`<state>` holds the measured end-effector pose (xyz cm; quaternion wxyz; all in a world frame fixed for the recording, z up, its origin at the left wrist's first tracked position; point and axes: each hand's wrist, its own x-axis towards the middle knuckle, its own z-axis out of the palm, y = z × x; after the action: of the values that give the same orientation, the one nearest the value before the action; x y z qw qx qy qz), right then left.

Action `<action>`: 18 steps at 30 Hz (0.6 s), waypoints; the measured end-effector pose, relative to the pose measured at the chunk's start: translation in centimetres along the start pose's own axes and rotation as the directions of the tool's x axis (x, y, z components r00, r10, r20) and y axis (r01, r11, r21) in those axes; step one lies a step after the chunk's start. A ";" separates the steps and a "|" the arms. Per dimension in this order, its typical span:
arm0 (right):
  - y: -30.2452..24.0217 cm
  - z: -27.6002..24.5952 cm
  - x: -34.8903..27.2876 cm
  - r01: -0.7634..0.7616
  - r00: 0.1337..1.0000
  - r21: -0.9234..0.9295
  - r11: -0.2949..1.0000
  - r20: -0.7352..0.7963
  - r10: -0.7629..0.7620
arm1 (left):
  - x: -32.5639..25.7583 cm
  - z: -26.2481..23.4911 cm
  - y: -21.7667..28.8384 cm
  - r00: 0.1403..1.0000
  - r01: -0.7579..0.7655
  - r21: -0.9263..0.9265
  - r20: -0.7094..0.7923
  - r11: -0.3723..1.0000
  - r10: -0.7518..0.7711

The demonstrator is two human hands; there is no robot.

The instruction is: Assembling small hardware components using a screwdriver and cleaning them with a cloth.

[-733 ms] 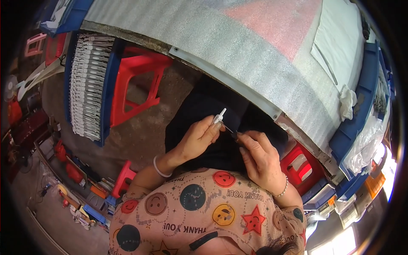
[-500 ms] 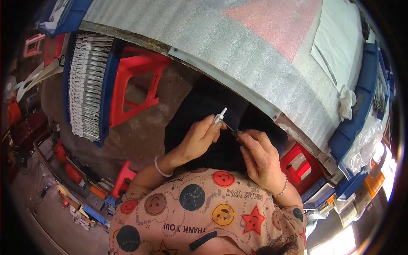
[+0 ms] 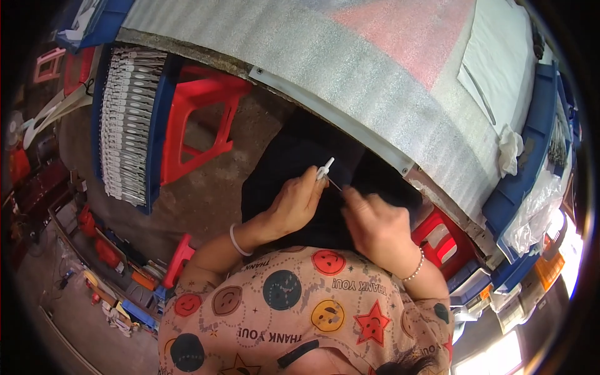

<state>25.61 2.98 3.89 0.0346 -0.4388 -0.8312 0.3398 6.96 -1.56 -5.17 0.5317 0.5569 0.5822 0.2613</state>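
Centre frame: thin shaft point(image 3: 335, 184) in curled right hand point(image 3: 379, 229) may slip if left hand point(image 3: 294, 204), pinching white part point(image 3: 324, 169), loosens.

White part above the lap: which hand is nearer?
Left: the left hand grips the white part; the right hand is apart, to its right and lower in view.

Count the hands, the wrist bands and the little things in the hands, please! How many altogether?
Hands: 2 (left hand, right hand)
Wrist bands: 2 (white bangle, beaded bracelet)
White pieces in hand: 1 (white piece)
Thin rods in hand: 1 (thin rod)
Total: 6
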 end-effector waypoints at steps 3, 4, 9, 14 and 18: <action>0.0 1.2 0.3 0.039 0.999 -0.037 0.999 -0.025 -0.040 | 0.1 0.4 -0.9 0.998 -0.058 -0.004 -0.033 0.998 0.057; 0.2 1.4 0.5 -0.014 0.999 0.064 0.998 -0.031 0.016 | 0.0 0.5 -1.2 0.997 -0.049 0.035 -0.058 0.998 0.051; 0.7 0.4 1.3 -0.067 0.997 0.235 0.970 -0.021 0.073 | 0.5 0.6 -0.5 0.998 -0.023 0.105 -0.053 0.994 0.029; -0.5 -1.1 1.6 0.256 0.960 -0.367 0.894 0.207 -0.190 | 0.8 0.5 -0.6 0.998 -0.026 -0.072 -0.050 0.997 0.023; 2.1 1.0 2.1 0.030 0.997 0.414 0.910 -0.079 0.003 | 0.7 0.7 -1.0 0.997 -0.016 -0.005 -0.069 1.000 0.016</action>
<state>25.43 4.83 1.42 0.1617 -0.4288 -0.7412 0.4906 7.37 -1.37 -6.54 0.5106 0.5508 0.5951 0.2860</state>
